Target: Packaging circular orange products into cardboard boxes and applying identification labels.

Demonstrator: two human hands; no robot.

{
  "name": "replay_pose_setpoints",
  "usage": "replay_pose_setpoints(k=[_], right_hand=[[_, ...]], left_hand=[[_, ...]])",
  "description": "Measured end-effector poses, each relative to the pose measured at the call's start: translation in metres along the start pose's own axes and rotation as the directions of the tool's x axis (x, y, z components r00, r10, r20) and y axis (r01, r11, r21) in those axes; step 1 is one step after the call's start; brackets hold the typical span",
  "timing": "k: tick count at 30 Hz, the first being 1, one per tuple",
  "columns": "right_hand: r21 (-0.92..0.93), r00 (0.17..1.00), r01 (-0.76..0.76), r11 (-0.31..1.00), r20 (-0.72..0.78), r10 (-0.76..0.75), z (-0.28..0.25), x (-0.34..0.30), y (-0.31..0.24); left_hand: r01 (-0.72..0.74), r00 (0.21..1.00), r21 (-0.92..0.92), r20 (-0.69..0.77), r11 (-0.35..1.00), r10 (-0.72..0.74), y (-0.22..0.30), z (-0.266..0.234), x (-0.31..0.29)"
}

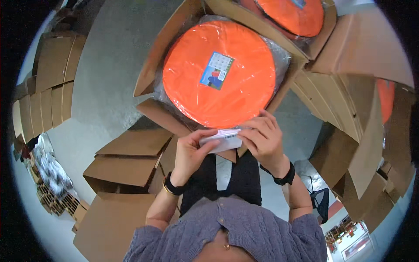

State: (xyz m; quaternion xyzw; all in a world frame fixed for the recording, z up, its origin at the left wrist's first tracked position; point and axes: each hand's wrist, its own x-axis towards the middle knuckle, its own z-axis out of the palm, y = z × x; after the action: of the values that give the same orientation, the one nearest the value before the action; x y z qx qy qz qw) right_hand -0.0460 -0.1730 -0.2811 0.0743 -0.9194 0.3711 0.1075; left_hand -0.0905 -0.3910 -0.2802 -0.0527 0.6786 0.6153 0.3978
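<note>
Between my hands is a small white barcode label pad (224, 140), or a thin stack of labels; which of these I cannot tell. My left hand (194, 150) grips its left end, thumb on the near face. My right hand (265, 140) pinches its upper right edge with thumb and fingers. Just beyond them, an open cardboard box (148, 72) holds a round, flat orange item (187, 56) wrapped in clear plastic. A blue and white printed card (217, 70) lies on the orange item. My right fingertips are close to the box's near rim.
A second open box with a similar orange item (301, 17) stands at the far right. Cardboard boxes (126, 161) stand at my left, with more cartons (349, 100) at my right. At the far left are stacked cartons (54, 65) and a wooden pallet (54, 203).
</note>
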Motion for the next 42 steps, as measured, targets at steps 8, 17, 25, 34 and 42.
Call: replay_pose_setpoints(k=[8, 17, 25, 34, 42], right_hand=[[0.743, 0.47, -0.658, 0.122, 0.279, 0.837, 0.105, -0.007, 0.12], [0.824, 0.082, -0.493, -0.278, 0.363, 0.928, 0.308, -0.019, 0.189], [0.88, 0.035, -0.415, -0.23, 0.268, 0.963, 0.333, -0.017, 0.179], [0.503, 0.223, -0.864, 0.009, 0.367, 0.903, 0.31, -0.053, 0.191], [0.471, -0.099, -0.629, -0.618, 0.74, 0.665, 0.268, -0.139, 0.121]], left_hand=[[0.026, 0.908, -0.124, -0.412, 0.992, -0.075, -0.093, -0.038, 0.011], [0.24, 0.907, 0.021, -0.36, 0.971, -0.217, -0.13, -0.049, -0.006], [0.308, 0.9, 0.002, -0.325, 0.952, -0.29, -0.127, -0.072, -0.005], [0.168, 0.937, -0.02, -0.308, 0.985, -0.166, -0.119, -0.079, -0.007], [0.167, 0.922, 0.032, -0.359, 0.986, -0.144, -0.104, -0.091, -0.013]])
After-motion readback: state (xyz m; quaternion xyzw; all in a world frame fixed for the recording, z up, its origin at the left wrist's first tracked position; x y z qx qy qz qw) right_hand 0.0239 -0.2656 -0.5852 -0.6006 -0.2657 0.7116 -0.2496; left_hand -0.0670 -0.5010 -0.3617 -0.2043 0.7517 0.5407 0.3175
